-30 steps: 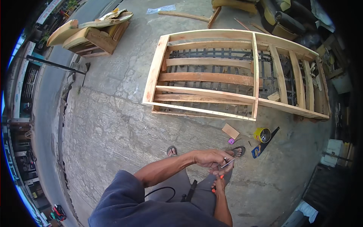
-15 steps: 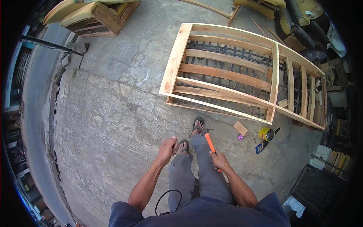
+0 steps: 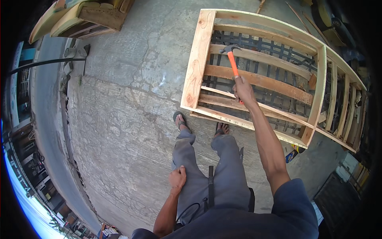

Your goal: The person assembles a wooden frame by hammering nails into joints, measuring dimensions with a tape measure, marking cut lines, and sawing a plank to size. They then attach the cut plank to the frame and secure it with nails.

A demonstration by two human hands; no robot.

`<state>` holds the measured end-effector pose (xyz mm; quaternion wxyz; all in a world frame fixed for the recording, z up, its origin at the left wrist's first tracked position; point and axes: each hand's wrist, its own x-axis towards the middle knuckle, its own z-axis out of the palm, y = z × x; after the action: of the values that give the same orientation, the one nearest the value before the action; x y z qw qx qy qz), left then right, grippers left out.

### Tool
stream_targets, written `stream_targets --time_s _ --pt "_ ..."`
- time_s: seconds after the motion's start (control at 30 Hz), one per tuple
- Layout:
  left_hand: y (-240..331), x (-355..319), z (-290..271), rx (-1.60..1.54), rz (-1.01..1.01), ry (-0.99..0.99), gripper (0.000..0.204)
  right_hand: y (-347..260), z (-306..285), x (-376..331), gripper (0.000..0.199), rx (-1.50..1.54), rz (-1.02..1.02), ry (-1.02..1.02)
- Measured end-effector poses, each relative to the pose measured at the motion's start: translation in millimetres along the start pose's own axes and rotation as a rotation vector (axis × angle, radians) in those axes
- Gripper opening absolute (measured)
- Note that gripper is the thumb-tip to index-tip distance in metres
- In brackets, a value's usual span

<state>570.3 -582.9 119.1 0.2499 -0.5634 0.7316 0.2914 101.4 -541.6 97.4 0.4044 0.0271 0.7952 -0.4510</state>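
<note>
Head view: the right hand (image 3: 243,91) is clenched round an orange-handled hammer (image 3: 232,63), raised over the slats of a wooden frame (image 3: 197,59) lying on concrete (image 3: 119,119). The left hand (image 3: 177,178) rests on the thigh, seemingly curled and empty, perhaps for balance.

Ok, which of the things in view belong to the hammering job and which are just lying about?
In the job:
- right hand
- orange-handled hammer
- wooden slat frame

Lying about:
- stacked wooden pieces, upper left
- blue and yellow object beside the frame
- left hand, resting on the thigh
</note>
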Motion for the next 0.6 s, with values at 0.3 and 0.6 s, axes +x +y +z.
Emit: stream_targets --time_s 0.3,0.6 --pt "59 117 -56 0.250 0.147 -0.126 0.037 83 91 136 0.027 -0.762 0.453 -0.527" --pt "34 201 -120 0.356 0.273 -0.274 0.035 61 140 171 0.025 -0.732 0.647 -0.481"
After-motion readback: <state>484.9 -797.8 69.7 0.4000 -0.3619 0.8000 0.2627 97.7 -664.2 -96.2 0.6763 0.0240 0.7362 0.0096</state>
